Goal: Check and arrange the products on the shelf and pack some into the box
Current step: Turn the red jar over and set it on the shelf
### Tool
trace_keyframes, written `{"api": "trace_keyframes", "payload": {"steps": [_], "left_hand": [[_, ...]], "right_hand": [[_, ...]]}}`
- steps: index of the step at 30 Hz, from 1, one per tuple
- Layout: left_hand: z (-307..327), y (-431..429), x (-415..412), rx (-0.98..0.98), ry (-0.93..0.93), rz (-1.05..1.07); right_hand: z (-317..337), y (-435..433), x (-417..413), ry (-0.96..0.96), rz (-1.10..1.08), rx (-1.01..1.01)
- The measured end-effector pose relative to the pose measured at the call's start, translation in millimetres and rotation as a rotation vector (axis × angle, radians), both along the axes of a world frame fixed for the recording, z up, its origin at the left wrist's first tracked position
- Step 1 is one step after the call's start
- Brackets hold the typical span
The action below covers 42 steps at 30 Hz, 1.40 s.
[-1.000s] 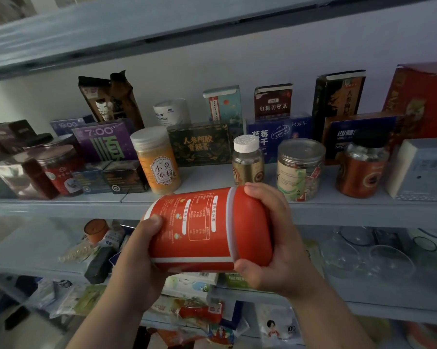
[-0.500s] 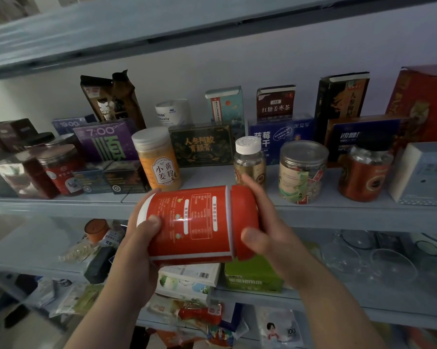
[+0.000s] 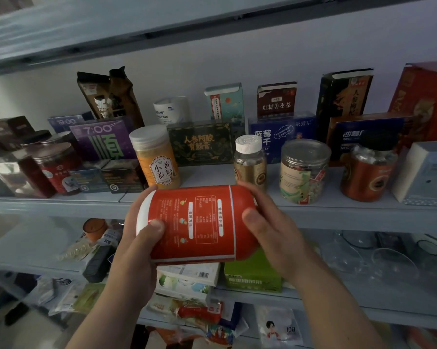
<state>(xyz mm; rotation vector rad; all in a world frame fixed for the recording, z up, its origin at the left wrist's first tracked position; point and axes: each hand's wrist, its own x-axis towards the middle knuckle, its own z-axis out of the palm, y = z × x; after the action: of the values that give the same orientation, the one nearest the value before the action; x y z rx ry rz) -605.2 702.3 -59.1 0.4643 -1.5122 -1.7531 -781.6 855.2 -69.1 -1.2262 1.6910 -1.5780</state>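
A red canister (image 3: 197, 222) with white printed text lies sideways in the air in front of the shelf (image 3: 338, 212). My left hand (image 3: 137, 250) grips its white-capped left end, thumb on the front. My right hand (image 3: 275, 233) grips the rounded red right end, fingers over the top. Behind it on the shelf stand a yellow powder jar (image 3: 157, 157), a gold bottle with a white cap (image 3: 249, 162) and a clear jar of sachets (image 3: 303, 170).
Boxes and pouches line the back of the shelf; a red-labelled jar (image 3: 56, 167) stands left, an orange jar (image 3: 368, 172) and a grey box (image 3: 426, 172) right. The lower shelf holds a green box (image 3: 252, 275), packets and glass bowls (image 3: 388, 260).
Both hands have lifted the canister a little towards the shelf and shifted it left. My right hand has slid from cupping the end to gripping it from the side.
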Motion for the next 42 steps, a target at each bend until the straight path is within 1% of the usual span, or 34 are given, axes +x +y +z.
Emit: {"api": "trace_keyframes", "payload": {"steps": [2,4,6,7,10,11,12,13,14,15,16,17,18,20,21,23,25,28,30,32,35,37,39,42], "left_hand": [[1,0,-1,-0.027,-0.001,0.001],[2,1,0,-0.010,0.021,-0.012],[3,9,2,-0.094,0.012,0.009],[6,15,3,-0.183,-0.005,0.032],[6,20,8,-0.600,-0.128,0.147],[4,16,9,-0.673,-0.154,0.174],[3,12,9,-0.642,-0.128,0.154],[3,10,10,-0.505,-0.061,0.108],[4,9,11,-0.253,0.004,0.016],[3,9,11,0.011,0.031,-0.099],[3,7,10,0.222,0.030,-0.196],[1,7,9,0.293,-0.008,-0.228],[-2,7,7,0.301,-0.032,-0.215],[-8,9,4,0.202,-0.005,-0.112],[-9,11,3,0.109,-0.009,-0.045],[-10,11,5,-0.149,-0.063,0.088],[-14,8,7,-0.333,-0.073,0.164],[-24,2,8,-0.436,-0.025,0.175],[-32,-7,7,-0.523,-0.063,0.236],[-40,-21,7,-0.631,-0.160,0.323],[-37,-44,6,-0.735,-0.282,0.341],[-26,-58,4,-0.914,-0.323,0.393],[-17,-71,0,-1.127,-0.321,0.453],[-13,-88,-10,-1.303,-0.360,0.426]], "right_hand": [[-3,-3,0,-0.060,0.013,0.033],[-5,-6,5,-0.066,0.045,-0.015],[-5,-12,13,-0.132,0.044,-0.079],[-5,-15,15,-0.194,0.038,-0.097],[0,-23,16,-0.473,0.082,-0.071],[3,-23,15,-0.529,0.109,-0.067],[6,-24,13,-0.534,0.112,-0.085],[9,-25,11,-0.484,0.092,-0.122],[13,-25,8,-0.396,0.074,-0.169],[18,-25,6,-0.298,0.061,-0.209],[22,-25,4,-0.205,0.055,-0.246],[25,-26,3,-0.142,0.053,-0.266],[28,-29,2,-0.121,0.054,-0.264],[34,-34,2,-0.142,0.052,-0.213],[38,-36,2,-0.140,0.047,-0.165],[44,-39,0,-0.110,0.045,-0.063],[52,-43,-2,-0.076,0.043,-0.004],[64,-53,-2,0.030,0.065,0.045],[69,-58,0,0.101,0.086,0.006],[75,-61,3,0.219,0.081,-0.037],[87,-67,4,0.507,0.009,-0.017],[96,-75,3,0.671,-0.025,0.024],[106,-87,-2,0.823,-0.061,0.099],[118,-108,-13,0.980,-0.131,0.214]]}}
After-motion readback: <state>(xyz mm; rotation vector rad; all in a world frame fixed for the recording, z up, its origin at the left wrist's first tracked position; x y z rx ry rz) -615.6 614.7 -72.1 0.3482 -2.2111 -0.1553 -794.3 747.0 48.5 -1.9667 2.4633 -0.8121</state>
